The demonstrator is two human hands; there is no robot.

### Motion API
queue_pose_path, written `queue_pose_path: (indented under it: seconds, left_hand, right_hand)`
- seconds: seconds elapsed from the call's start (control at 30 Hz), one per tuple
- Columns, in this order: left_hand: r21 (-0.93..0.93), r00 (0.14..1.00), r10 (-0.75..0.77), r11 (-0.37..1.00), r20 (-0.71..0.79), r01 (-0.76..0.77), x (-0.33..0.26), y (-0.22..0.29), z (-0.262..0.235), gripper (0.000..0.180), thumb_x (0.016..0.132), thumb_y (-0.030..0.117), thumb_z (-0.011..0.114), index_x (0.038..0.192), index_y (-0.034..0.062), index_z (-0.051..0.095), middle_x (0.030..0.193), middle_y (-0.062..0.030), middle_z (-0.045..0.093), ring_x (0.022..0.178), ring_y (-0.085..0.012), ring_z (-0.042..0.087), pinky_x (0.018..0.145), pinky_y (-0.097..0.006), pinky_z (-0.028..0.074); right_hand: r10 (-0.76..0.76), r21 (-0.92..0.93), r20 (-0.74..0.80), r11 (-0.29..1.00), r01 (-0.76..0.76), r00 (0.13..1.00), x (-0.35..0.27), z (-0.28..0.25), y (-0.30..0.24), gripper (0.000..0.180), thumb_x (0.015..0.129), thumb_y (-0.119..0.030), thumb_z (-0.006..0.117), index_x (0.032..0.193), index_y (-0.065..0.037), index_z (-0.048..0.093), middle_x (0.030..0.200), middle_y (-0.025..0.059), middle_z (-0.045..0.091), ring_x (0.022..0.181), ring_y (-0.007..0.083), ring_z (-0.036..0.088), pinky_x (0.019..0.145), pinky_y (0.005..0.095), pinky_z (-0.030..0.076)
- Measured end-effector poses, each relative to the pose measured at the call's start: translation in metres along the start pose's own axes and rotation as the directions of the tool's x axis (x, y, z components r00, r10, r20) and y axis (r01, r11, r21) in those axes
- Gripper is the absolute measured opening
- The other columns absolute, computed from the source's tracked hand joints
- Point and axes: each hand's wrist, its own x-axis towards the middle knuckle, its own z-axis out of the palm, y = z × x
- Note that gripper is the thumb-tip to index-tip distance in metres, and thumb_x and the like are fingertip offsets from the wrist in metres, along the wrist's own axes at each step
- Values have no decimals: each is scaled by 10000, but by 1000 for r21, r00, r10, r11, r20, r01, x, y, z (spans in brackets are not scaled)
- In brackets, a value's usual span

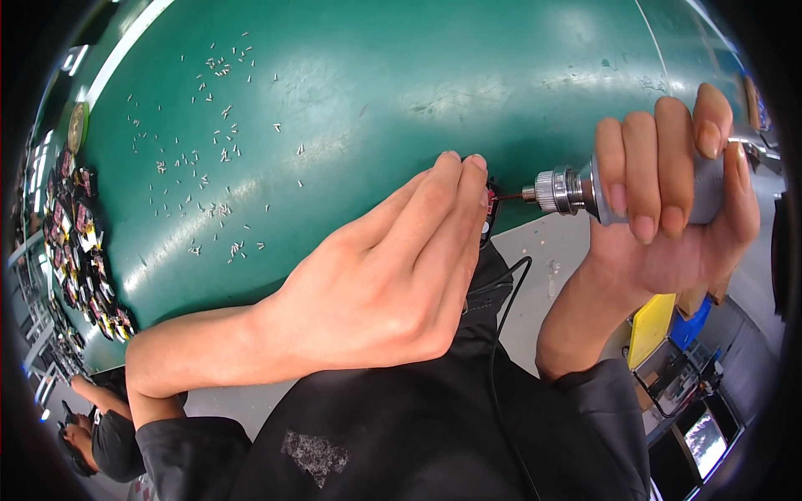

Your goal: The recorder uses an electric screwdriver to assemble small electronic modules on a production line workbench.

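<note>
I see one screwdriver [572,190], wrapped by the right hand [664,179], and one small part [490,210] in the left hand's grip [384,267], showing right of its fingers [455,192]; screws [225,154] (dozens) lie on the surface [376,50].

Smooth green tabletop [501,50], glossy, spans the upper field; whitish glare streaks across it, dark smudges toward the upper right. Left border: a flat yellow-green oval item [77,125] with a pale rim, standing near the table edge. Below the table, pale grey floor [568,242], light specks on it. Lower right: an upright yellow panel [650,330], tilted, just beside a bright blue panel [692,321]; brown cardboard boxes [692,299] behind. Under these, a dark tubular metal frame [662,411]; lower still, a bright rectangular pane [707,442], possibly a screen or window, too distorted to tell. Lower left: a co-worker in a black short-sleeved top [117,442].
</note>
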Motion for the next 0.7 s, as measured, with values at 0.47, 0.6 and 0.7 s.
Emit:
queue_pose_path:
  seconds: [0.47, 0.6, 0.7]
  left_hand:
    - [-8, 1000, 9, 1000, -30, -9, -1, 1, 3, 360, 565, -46, 647, 895, -187, 611, 977, -295, 620, 880, -363, 632, 721, -379, 571]
    - [-16, 999, 23, 1000, -48, -24, 0, 1, 5, 332, 591, -43, 643, 889, -185, 608, 966, -290, 621, 876, -361, 631, 716, -376, 571]
    - [-17, 998, 22, 1000, -56, -23, 0, 0, 6, 331, 588, -36, 642, 882, -184, 605, 962, -289, 621, 870, -359, 632, 708, -376, 570]
  right_hand:
    - [83, -47, 113, 996, -78, 990, 14, 2, 1, 155, 941, -219, 398, 908, -71, 428, 528, -34, 382, 432, 81, 388, 537, 256, 378]
    - [48, -78, 159, 996, -36, 986, 6, 5, 2, 153, 941, -225, 408, 880, -85, 412, 532, -27, 390, 435, 90, 395, 536, 258, 380]
    - [56, -124, 180, 992, -33, 982, 5, 9, 3, 160, 943, -226, 410, 850, -97, 396, 535, -24, 398, 440, 91, 399, 532, 260, 381]
